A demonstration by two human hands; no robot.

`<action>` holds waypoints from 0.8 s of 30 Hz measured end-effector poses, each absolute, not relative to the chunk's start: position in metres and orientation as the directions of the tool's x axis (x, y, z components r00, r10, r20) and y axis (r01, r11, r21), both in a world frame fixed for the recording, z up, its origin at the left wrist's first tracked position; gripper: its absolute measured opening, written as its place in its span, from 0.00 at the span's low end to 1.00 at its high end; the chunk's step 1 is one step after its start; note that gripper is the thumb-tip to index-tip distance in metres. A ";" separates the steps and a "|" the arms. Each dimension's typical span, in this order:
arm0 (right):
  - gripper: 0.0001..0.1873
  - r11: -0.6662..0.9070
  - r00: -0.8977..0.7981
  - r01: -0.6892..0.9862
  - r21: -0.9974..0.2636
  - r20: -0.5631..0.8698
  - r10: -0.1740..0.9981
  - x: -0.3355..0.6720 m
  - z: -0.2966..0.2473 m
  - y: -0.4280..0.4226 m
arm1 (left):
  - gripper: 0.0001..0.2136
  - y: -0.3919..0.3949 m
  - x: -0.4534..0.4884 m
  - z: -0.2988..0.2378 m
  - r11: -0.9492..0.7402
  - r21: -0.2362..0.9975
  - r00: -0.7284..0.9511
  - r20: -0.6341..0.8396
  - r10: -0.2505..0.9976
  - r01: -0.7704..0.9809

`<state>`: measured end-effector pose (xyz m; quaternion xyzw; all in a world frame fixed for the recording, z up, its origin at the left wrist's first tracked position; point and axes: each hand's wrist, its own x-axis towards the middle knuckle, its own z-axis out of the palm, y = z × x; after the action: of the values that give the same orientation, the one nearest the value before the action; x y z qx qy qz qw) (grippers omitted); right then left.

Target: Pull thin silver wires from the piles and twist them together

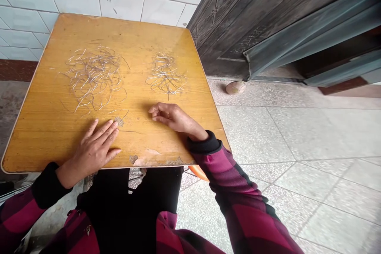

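Note:
My left hand (97, 147) lies flat near the front of the wooden-top table (139, 35), fingers spread. Its fingertips are beside a single thin wire strand (124, 116) and a worn patch. On its little-finger side my right hand (174, 117) rests on the table, loosely curled, with a gap between thumb and fingers and nothing visible in them. Beyond my left hand spreads a larger loose tangle of thin wire pieces (97, 73). A smaller pile of similar wire pieces (166, 79) lies just beyond my right hand.
A white tiled wall (125, 4) borders the table's far edge. To the right are a dark carved door (235, 27), a hanging grey-green curtain (297, 43) and a roundish stone-like object (235, 87) on the tiled floor (268, 135). Something orange (199, 172) shows under the table's front edge.

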<state>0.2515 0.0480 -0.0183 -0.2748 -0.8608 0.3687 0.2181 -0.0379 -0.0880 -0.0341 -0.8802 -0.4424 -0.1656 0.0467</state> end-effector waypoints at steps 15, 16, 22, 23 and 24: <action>0.06 0.669 -0.607 0.346 -0.658 0.386 0.694 0.230 -0.033 0.045 | 0.21 -0.092 -0.027 -0.019 -0.636 0.020 0.599 0.314 0.737 0.772; 0.06 0.681 -0.610 0.346 -0.645 0.398 0.686 0.230 -0.033 0.046 | 0.23 -0.094 -0.021 -0.018 -0.642 0.016 0.614 0.274 0.740 0.766; 0.06 0.750 -0.700 0.362 -0.554 0.369 0.611 0.221 -0.024 0.052 | 0.29 -0.097 0.003 -0.024 -0.597 0.033 0.582 0.189 0.791 0.802; 0.07 0.758 -0.724 0.369 -0.539 0.345 0.598 0.216 -0.021 0.054 | 0.28 -0.098 0.003 -0.025 -0.590 0.035 0.575 0.186 0.797 0.807; 0.08 0.763 -0.746 0.378 -0.524 0.315 0.587 0.209 -0.018 0.055 | 0.28 -0.098 0.003 -0.025 -0.584 0.036 0.569 0.185 0.801 0.811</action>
<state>0.2089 0.0549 -0.0185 -0.2655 -0.9083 0.2192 0.2376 0.0032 -0.0981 -0.0254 -0.8853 -0.4553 -0.0909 0.0263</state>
